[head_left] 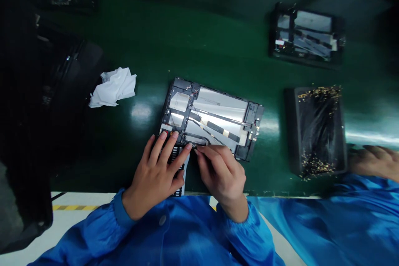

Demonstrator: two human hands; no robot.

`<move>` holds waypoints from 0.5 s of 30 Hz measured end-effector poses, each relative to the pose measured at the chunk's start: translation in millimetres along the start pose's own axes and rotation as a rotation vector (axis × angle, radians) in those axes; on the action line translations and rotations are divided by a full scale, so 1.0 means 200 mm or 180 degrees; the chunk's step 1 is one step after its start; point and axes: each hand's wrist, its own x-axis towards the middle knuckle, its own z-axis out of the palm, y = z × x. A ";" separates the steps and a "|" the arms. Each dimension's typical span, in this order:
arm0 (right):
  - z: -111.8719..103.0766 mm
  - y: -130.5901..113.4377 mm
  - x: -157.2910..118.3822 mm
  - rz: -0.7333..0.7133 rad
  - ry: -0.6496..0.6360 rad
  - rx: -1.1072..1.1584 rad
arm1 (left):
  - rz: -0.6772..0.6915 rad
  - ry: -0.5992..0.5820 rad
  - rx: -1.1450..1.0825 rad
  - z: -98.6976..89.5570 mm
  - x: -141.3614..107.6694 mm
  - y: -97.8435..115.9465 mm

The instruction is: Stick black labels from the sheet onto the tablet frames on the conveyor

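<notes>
An opened tablet-like device (218, 102) lies tilted on the green table, its silvery inside, dark ribbon cables and thin wires showing. My left hand (158, 170) rests with spread fingers on the device's near left corner. At the near long edge, close to the left index fingertip, my right hand (222, 170) is closed in a pinch. Whatever is between those fingertips is too small or too hidden to make out. Beneath my left hand, a pale sheet with rows of black pieces (178, 191) sticks out toward the table's front edge, partly covered.
A crumpled white cloth or tissue (115, 87) lies at left, beside dark blurred objects (71, 79). To the right stands a black tray (289, 133) holding many thin dark pieces with gold-coloured ends. Another opened device (307, 37) sits behind it. A co-worker's hand (374, 162) is at far right.
</notes>
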 end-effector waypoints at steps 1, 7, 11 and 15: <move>0.00 0.00 0.00 0.0008 0.0006 0.0024 | -0.0011 -0.0011 -0.0021 0.00 0.00 0.00; 0.01 0.00 0.00 0.0035 0.0056 0.0062 | -0.0090 -0.0149 -0.0103 -0.01 0.00 0.00; 0.01 0.00 -0.04 0.0057 0.0120 0.0001 | -0.0104 -0.0122 -0.0078 0.01 -0.01 0.00; 0.01 0.00 -0.09 0.0010 0.0175 0.0048 | -0.0007 0.0034 -0.0098 0.03 -0.02 0.00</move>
